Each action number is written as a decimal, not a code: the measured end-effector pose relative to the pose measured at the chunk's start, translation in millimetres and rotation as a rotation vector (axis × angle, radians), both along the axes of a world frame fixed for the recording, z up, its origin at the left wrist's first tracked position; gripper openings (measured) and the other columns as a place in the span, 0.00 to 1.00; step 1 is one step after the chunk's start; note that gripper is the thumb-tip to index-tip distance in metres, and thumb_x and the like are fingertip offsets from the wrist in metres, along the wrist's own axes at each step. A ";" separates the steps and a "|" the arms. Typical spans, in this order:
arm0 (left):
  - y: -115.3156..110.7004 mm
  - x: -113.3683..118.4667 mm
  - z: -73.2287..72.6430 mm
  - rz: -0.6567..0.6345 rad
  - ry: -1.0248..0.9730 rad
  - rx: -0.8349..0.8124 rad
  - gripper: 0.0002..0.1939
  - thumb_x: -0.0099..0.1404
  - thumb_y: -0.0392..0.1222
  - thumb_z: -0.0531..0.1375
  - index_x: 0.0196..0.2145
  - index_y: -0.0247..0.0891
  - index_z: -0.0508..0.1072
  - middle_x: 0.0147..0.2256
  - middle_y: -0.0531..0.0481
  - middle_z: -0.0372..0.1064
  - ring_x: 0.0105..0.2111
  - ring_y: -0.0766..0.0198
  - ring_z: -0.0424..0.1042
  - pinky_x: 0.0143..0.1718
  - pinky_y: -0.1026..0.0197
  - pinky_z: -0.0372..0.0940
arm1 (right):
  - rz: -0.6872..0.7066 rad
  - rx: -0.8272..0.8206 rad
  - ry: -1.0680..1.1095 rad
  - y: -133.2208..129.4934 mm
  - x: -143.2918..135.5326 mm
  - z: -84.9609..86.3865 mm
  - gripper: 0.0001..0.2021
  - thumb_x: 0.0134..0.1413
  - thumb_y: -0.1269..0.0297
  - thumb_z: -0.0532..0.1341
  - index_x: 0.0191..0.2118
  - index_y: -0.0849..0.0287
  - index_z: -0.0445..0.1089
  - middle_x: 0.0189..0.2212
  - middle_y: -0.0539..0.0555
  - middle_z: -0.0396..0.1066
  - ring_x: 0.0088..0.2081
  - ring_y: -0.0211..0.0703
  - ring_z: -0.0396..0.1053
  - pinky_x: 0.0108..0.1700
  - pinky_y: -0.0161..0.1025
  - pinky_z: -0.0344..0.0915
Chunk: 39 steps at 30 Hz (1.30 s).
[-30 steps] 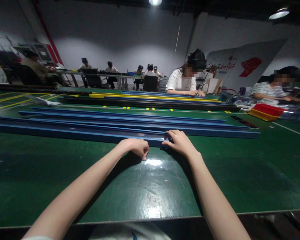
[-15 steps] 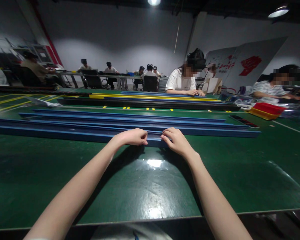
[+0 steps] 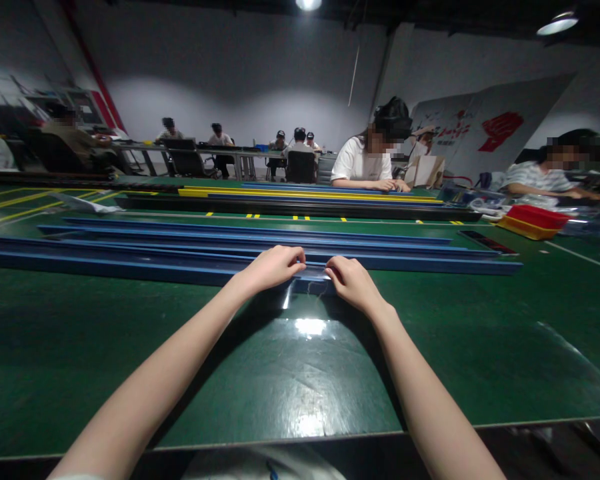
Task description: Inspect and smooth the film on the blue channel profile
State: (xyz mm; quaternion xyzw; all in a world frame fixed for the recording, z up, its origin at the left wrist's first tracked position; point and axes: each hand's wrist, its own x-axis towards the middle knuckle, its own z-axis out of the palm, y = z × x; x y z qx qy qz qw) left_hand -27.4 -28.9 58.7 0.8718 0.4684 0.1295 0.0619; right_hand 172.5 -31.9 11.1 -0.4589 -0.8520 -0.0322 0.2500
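In the head view, a long blue channel strip [image 3: 145, 268] lies across the table in front of me. Over its near edge, between my hands, is a small piece of clear plastic film [image 3: 314, 274]; its outline is faint. My left hand [image 3: 275, 267] pinches the film's left side with bent fingers. On the other side my right hand [image 3: 353, 281] is closed at the film's right end, thumb and fingers together. Just behind lie more blue strips [image 3: 250, 235], roughly parallel to the front one.
The green table [image 3: 300, 387] ends at a near edge by my forearms. Farther back are yellow strips [image 3: 300, 193] and black strips [image 3: 300, 207]. A phone [image 3: 487, 243] and red bin [image 3: 537, 217] stand right. A co-worker [image 3: 363, 160] leans over the far side.
My left hand has risen slightly and moved right, closer to my right hand. Clear film now shows between them and hangs below the fingers. My right hand has barely shifted.
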 end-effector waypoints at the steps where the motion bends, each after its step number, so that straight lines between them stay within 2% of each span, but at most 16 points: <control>1: -1.3 1.5 -0.2 -0.005 0.032 0.022 0.11 0.62 0.44 0.51 0.38 0.38 0.69 0.33 0.50 0.70 0.33 0.63 0.68 0.32 0.65 0.58 | -0.019 0.002 -0.013 0.8 0.8 -0.5 0.08 0.58 0.65 0.49 0.35 0.59 0.64 0.33 0.54 0.69 0.35 0.40 0.65 0.38 0.35 0.53; 6: -11.4 9.9 -0.4 -0.082 0.172 0.120 0.17 0.61 0.48 0.54 0.46 0.38 0.66 0.45 0.45 0.65 0.45 0.58 0.65 0.44 0.60 0.57 | -0.121 0.015 -0.088 4.5 5.3 -4.4 0.09 0.57 0.66 0.49 0.33 0.58 0.64 0.32 0.54 0.69 0.34 0.40 0.65 0.35 0.35 0.52; 10: -21.5 16.1 -4.9 -0.141 0.239 0.084 0.29 0.57 0.50 0.59 0.54 0.39 0.59 0.54 0.42 0.57 0.54 0.53 0.56 0.51 0.53 0.53 | -0.211 0.060 -0.097 6.9 8.6 -7.4 0.10 0.58 0.66 0.48 0.31 0.58 0.65 0.31 0.53 0.70 0.33 0.40 0.65 0.34 0.35 0.51; 15: -24.0 23.2 -24.0 -0.167 0.355 0.043 0.45 0.50 0.48 0.64 0.60 0.36 0.46 0.62 0.38 0.36 0.61 0.49 0.37 0.57 0.50 0.43 | -0.310 0.135 -0.043 7.2 12.5 -7.0 0.10 0.58 0.66 0.48 0.30 0.58 0.64 0.31 0.54 0.69 0.33 0.41 0.65 0.34 0.36 0.50; 18: -19.5 24.8 -37.6 -0.191 0.390 0.106 0.49 0.50 0.45 0.64 0.61 0.35 0.40 0.63 0.38 0.30 0.62 0.49 0.30 0.58 0.48 0.39 | -0.365 0.156 -0.026 6.1 14.6 -4.8 0.10 0.58 0.65 0.47 0.30 0.58 0.63 0.31 0.54 0.69 0.34 0.42 0.65 0.35 0.37 0.49; 21: -14.5 23.2 -46.0 -0.191 0.411 0.178 0.48 0.50 0.41 0.62 0.61 0.34 0.39 0.63 0.40 0.28 0.62 0.49 0.27 0.59 0.48 0.37 | -0.419 0.170 -0.021 5.5 17.3 -2.8 0.10 0.58 0.65 0.47 0.30 0.58 0.63 0.31 0.54 0.69 0.35 0.43 0.64 0.36 0.38 0.49; 25: -9.7 18.5 -46.6 -0.166 0.410 0.201 0.42 0.53 0.35 0.57 0.61 0.33 0.41 0.63 0.42 0.31 0.62 0.52 0.27 0.60 0.49 0.35 | -0.488 0.199 -0.013 7.5 23.2 -2.8 0.11 0.58 0.65 0.47 0.30 0.59 0.64 0.31 0.55 0.68 0.35 0.43 0.63 0.37 0.38 0.49; 28: -7.3 15.5 -43.6 -0.137 0.400 0.214 0.37 0.56 0.35 0.54 0.61 0.34 0.43 0.63 0.44 0.33 0.62 0.53 0.31 0.60 0.50 0.37 | -0.533 0.240 -0.013 10.4 28.6 -4.8 0.11 0.57 0.65 0.47 0.30 0.59 0.64 0.31 0.56 0.68 0.35 0.44 0.62 0.38 0.39 0.48; 32: -2.6 12.5 -44.1 -0.088 0.384 0.242 0.35 0.58 0.40 0.55 0.61 0.37 0.46 0.63 0.45 0.35 0.62 0.52 0.36 0.59 0.49 0.42 | -0.604 0.311 -0.022 13.4 34.1 -7.0 0.10 0.56 0.65 0.49 0.30 0.60 0.65 0.30 0.56 0.69 0.35 0.45 0.61 0.41 0.40 0.49; 36: 6.5 7.9 -53.9 -0.069 0.354 0.257 0.35 0.58 0.48 0.57 0.60 0.43 0.48 0.62 0.46 0.42 0.61 0.51 0.42 0.57 0.49 0.46 | -0.617 0.345 -0.039 14.7 35.8 -8.3 0.10 0.56 0.65 0.50 0.30 0.61 0.66 0.30 0.57 0.69 0.35 0.45 0.60 0.43 0.41 0.50; 39: 13.3 3.3 -62.2 -0.104 0.298 0.232 0.34 0.60 0.51 0.55 0.60 0.45 0.47 0.61 0.47 0.44 0.60 0.54 0.45 0.57 0.51 0.47 | -0.587 0.344 -0.055 15.6 35.3 -10.0 0.10 0.55 0.66 0.49 0.30 0.61 0.66 0.30 0.57 0.69 0.35 0.46 0.61 0.46 0.42 0.51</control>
